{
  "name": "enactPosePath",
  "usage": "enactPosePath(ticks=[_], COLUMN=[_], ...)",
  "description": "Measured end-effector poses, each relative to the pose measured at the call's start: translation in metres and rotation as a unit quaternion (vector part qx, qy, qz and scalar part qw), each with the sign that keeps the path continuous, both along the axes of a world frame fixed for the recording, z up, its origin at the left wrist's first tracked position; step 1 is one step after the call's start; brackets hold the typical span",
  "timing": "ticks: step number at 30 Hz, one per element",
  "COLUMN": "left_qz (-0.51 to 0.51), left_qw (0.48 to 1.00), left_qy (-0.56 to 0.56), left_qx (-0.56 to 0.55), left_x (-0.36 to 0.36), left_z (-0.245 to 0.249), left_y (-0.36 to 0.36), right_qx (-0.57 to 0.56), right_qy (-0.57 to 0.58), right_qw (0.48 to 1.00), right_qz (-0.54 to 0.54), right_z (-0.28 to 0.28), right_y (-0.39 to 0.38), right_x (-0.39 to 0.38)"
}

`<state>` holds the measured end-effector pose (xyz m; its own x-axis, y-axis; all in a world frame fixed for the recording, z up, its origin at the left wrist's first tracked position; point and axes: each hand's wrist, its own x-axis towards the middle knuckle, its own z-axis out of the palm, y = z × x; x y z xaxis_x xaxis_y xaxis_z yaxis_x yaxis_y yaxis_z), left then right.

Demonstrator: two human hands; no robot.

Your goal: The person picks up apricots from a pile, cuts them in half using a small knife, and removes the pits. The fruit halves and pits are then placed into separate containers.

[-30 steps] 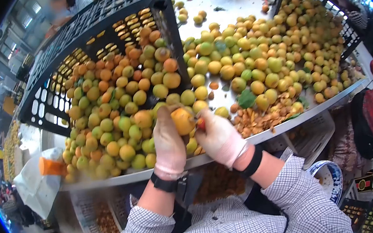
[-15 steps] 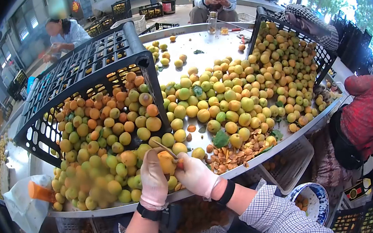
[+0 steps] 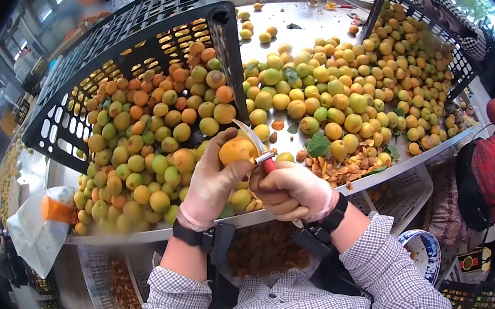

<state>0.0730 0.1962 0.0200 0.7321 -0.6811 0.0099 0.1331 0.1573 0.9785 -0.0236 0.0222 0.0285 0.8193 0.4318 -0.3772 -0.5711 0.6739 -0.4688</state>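
In a thin glove, my left hand (image 3: pixel 211 180) holds a yellow-orange apricot (image 3: pixel 238 150) between thumb and fingers. My gloved right hand (image 3: pixel 294 189) is closed round the red handle (image 3: pixel 269 165) of a small knife with a curved blade (image 3: pixel 248 135). The blade stands beside the fruit, its tip pointing up and left. Heaped apricots (image 3: pixel 161 146) spill from a tipped black crate (image 3: pixel 237 64) on the left, and more apricots (image 3: pixel 338 92) cover the middle of the metal table (image 3: pixel 281 22). A pile of pits or split pieces (image 3: pixel 338 171) sits right of my hands.
Another tipped black crate (image 3: pixel 462 60) stands at the right. An orange cup (image 3: pixel 57 209) lies on a white bag (image 3: pixel 36 224) at the left edge. Pale crates (image 3: pixel 101 287) and a blue-white bowl (image 3: pixel 431 255) are below the table. People sit across it and at the right.
The view has tilted down and shifted left. The knife's curved blade and red handle now show clearly beside the apricot, and my right hand's fingers are curled round the handle.
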Motion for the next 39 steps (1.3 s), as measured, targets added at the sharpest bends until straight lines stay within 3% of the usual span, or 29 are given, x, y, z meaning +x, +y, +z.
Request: enactPosePath(ticks=[3, 5, 6, 8, 9, 17, 18, 22, 28, 34, 39], left_qz=[-0.016, -0.012, -0.014, -0.024, -0.016, -0.045, -0.033, -0.02, 0.04, 0.012, 0.05], left_qw=[0.99, 0.988, 0.986, 0.988, 0.988, 0.988, 0.996, 0.996, 0.993, 0.991, 0.996], left_qy=[0.071, 0.077, 0.083, 0.074, 0.076, 0.093, 0.048, -0.054, -0.101, -0.127, -0.076], left_qx=[-0.118, -0.13, -0.144, -0.136, -0.133, -0.115, -0.065, 0.071, 0.052, 0.046, -0.004], left_x=[0.007, 0.008, 0.008, 0.005, 0.001, 0.0, 0.002, 0.003, 0.006, 0.004, 0.001], left_z=[-0.008, -0.008, -0.008, -0.008, -0.005, -0.001, -0.003, 0.008, -0.003, 0.016, 0.007], left_y=[0.001, 0.001, 0.0, -0.002, -0.006, -0.008, -0.007, -0.004, -0.007, -0.002, -0.006], right_qx=[-0.06, -0.381, -0.377, -0.529, -0.558, -0.678, -0.7, -0.696, -0.701, -0.69, -0.702], right_qy=[-0.041, -0.085, -0.085, -0.223, -0.211, -0.201, -0.199, -0.215, -0.218, -0.25, -0.26], right_qw=[0.997, 0.919, 0.921, 0.806, 0.792, 0.699, 0.678, 0.683, 0.677, 0.676, 0.658], right_qz=[-0.003, -0.059, -0.058, -0.147, -0.126, -0.107, -0.101, -0.057, -0.049, -0.056, -0.085], right_z=[0.009, 0.02, 0.011, -0.014, -0.012, -0.011, -0.01, -0.014, -0.018, -0.02, -0.024], right_y=[0.007, 0.01, 0.011, 0.013, 0.014, 0.016, 0.016, 0.008, 0.008, 0.008, 0.014], right_x=[-0.005, -0.004, -0.003, 0.0, 0.0, -0.003, -0.004, -0.003, -0.001, -0.001, 0.002])
